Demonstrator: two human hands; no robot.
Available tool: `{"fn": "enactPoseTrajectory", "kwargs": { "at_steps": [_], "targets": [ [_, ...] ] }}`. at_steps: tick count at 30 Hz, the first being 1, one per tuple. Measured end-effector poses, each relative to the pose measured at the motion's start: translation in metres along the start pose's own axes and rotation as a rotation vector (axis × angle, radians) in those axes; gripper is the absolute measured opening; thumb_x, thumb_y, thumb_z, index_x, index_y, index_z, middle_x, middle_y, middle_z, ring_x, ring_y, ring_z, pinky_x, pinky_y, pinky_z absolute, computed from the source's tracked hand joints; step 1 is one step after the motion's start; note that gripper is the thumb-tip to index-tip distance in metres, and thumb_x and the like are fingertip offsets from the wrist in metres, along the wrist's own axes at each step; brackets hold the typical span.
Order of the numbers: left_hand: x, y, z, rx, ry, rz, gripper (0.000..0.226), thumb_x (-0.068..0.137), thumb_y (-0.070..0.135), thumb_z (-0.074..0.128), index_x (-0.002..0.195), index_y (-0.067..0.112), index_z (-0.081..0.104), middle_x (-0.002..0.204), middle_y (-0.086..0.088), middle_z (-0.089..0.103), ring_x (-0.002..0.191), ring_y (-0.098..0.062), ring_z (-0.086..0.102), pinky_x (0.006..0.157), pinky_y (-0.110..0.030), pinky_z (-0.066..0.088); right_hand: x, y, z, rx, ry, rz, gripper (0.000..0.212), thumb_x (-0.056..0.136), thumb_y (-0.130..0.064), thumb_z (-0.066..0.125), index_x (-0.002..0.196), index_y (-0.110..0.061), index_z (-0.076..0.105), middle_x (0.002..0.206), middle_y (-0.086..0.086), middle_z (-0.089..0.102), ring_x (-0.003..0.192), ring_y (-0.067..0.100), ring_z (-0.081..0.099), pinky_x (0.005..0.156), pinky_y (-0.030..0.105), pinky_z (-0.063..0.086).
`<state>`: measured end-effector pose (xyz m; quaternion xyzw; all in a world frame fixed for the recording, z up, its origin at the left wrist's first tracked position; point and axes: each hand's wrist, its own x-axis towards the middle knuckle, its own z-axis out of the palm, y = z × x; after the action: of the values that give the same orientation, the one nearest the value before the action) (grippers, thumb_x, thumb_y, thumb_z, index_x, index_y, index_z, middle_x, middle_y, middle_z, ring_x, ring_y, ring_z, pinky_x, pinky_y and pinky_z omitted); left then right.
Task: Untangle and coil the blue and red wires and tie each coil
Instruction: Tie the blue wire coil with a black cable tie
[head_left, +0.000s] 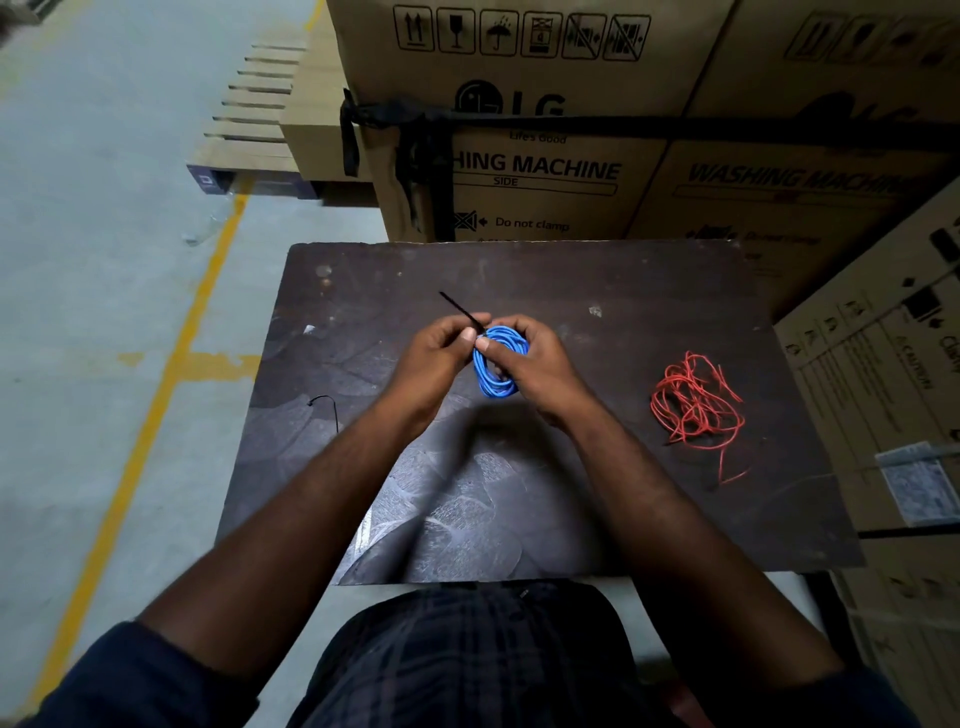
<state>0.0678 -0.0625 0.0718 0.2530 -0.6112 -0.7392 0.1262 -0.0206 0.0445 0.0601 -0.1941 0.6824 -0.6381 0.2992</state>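
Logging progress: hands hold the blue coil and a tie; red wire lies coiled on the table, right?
No: the head view shows the red wire lying tangled, not coiled, on the table. The left hand and right hand do hold the blue coil and tie.

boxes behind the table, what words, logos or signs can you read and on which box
"LG": left carton
"Life's Good": same carton, faint
"HING MACHINE": same carton, start hidden by black strap
"SIDE": same carton
"Do not clamp": same carton
Six handling pictograms along its top, no words
"WASHING MACHINE": right carton, blurred
"CAUTION": side carton, sideways
Its small print and the white label: too blurred to read
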Motion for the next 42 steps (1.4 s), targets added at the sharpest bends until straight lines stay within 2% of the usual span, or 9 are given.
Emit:
{"fn": "enactPoseTrajectory", "kwargs": {
  "at_steps": [3, 9, 14, 18, 21, 29, 33, 36, 42],
  "targets": [
    [0.002, -0.001, 0.004, 0.029, 0.045, -0.014, 0.014, 0.099, 0.014, 0.051, 0.100, 0.011, 0.064, 0.105, -0.008, 0.069, 0.100, -0.017, 0.066, 0.095, -0.035, 0.052, 0.002, 0.002, -0.001, 0.026, 0.007, 0.002, 0.030, 0.083, -0.008, 0.072, 0.108, -0.008, 0.057, 0.095, 0.007, 0.065, 0.071, 0.006, 0.059, 0.063, 0.021, 0.049],
    [0.009, 0.001, 0.021, -0.072, 0.136, -0.047, 0.005, 0.093, 0.017, 0.058, 0.094, 0.012, 0.059, 0.093, -0.010, 0.065, 0.092, -0.023, 0.063, 0.093, -0.049, 0.050, 0.005, -0.002, -0.007, 0.019, 0.030, -0.082, 0.016, 0.089, -0.006, 0.064, 0.098, -0.018, 0.057, 0.090, -0.001, 0.061, 0.067, 0.001, 0.056, 0.059, 0.020, 0.047],
    [0.008, 0.000, 0.046, 0.127, 0.306, 0.061, 0.011, 0.095, 0.021, 0.050, 0.099, 0.013, 0.056, 0.090, -0.003, 0.065, 0.081, -0.012, 0.063, 0.079, -0.034, 0.053, 0.006, -0.006, -0.008, 0.036, 0.099, -0.124, 0.016, 0.093, -0.009, 0.058, 0.091, -0.024, 0.061, 0.087, -0.003, 0.064, 0.068, 0.003, 0.058, 0.057, 0.019, 0.047],
    [0.012, 0.006, 0.060, 0.093, 0.284, 0.028, 0.010, 0.096, 0.021, 0.045, 0.089, 0.015, 0.050, 0.083, -0.004, 0.059, 0.076, -0.012, 0.058, 0.074, -0.037, 0.049, 0.008, -0.008, -0.013, 0.025, 0.160, -0.146, 0.016, 0.093, -0.009, 0.058, 0.087, -0.023, 0.064, 0.079, -0.006, 0.065, 0.062, 0.002, 0.055, 0.056, 0.019, 0.045],
    [0.017, 0.010, 0.070, 0.062, 0.274, 0.027, 0.018, 0.100, 0.026, 0.045, 0.086, 0.015, 0.047, 0.072, 0.001, 0.057, 0.063, -0.003, 0.057, 0.067, -0.028, 0.049, 0.011, -0.013, -0.019, -0.004, 0.190, -0.154, 0.018, 0.095, -0.012, 0.056, 0.084, -0.025, 0.062, 0.075, -0.009, 0.063, 0.058, -0.002, 0.054, 0.055, 0.015, 0.043],
    [0.029, 0.013, 0.093, 0.112, 0.289, -0.002, 0.020, 0.096, 0.028, 0.048, 0.101, 0.010, 0.055, 0.087, -0.002, 0.064, 0.080, -0.012, 0.063, 0.077, -0.037, 0.052, 0.020, -0.021, -0.046, -0.092, 0.213, -0.139, 0.012, 0.097, -0.013, 0.050, 0.095, -0.014, 0.063, 0.085, -0.007, 0.065, 0.074, 0.003, 0.060, 0.068, 0.024, 0.050],
    [0.028, 0.014, 0.101, 0.090, 0.354, 0.034, 0.011, 0.097, 0.025, 0.048, 0.098, 0.015, 0.053, 0.087, -0.001, 0.063, 0.079, -0.010, 0.061, 0.076, -0.033, 0.050, 0.024, -0.024, -0.047, -0.043, 0.236, -0.123, 0.011, 0.096, -0.012, 0.052, 0.094, -0.014, 0.063, 0.079, -0.004, 0.064, 0.066, 0.004, 0.058, 0.063, 0.024, 0.048],
    [0.027, 0.011, 0.103, 0.118, 0.397, 0.095, 0.017, 0.097, 0.025, 0.048, 0.100, 0.009, 0.054, 0.082, 0.001, 0.064, 0.073, -0.006, 0.062, 0.074, -0.033, 0.051, 0.024, -0.028, -0.045, 0.006, 0.269, -0.092, 0.012, 0.098, -0.012, 0.051, 0.096, -0.013, 0.062, 0.074, -0.002, 0.062, 0.058, 0.003, 0.055, 0.057, 0.021, 0.048],
    [0.026, 0.012, 0.096, 0.139, 0.397, 0.109, 0.022, 0.097, 0.031, 0.052, 0.110, 0.013, 0.053, 0.095, 0.000, 0.067, 0.087, -0.012, 0.067, 0.081, -0.038, 0.055, 0.028, -0.027, -0.039, 0.099, 0.290, -0.053, 0.014, 0.098, -0.013, 0.050, 0.093, -0.014, 0.063, 0.068, -0.005, 0.057, 0.052, -0.001, 0.049, 0.056, 0.022, 0.044]
  ]
}}
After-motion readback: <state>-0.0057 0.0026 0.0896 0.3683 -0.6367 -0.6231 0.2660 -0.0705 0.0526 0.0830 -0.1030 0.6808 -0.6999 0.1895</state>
